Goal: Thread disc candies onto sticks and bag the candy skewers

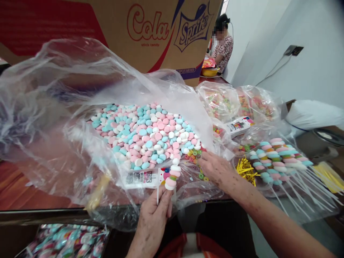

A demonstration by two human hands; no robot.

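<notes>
Several stacked candies above the left hand, its fingers pinching their base, may slip if tilted; right hand finger closure indeterminable.

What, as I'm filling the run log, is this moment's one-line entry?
left hand: holds candy stick; right hand: beside rings; candies: heaped on plastic; filled sticks: at right

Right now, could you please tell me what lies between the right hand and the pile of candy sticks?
In the head view, clear plastic and a bunch of gold ties lie between the right hand and the candy sticks.
</notes>
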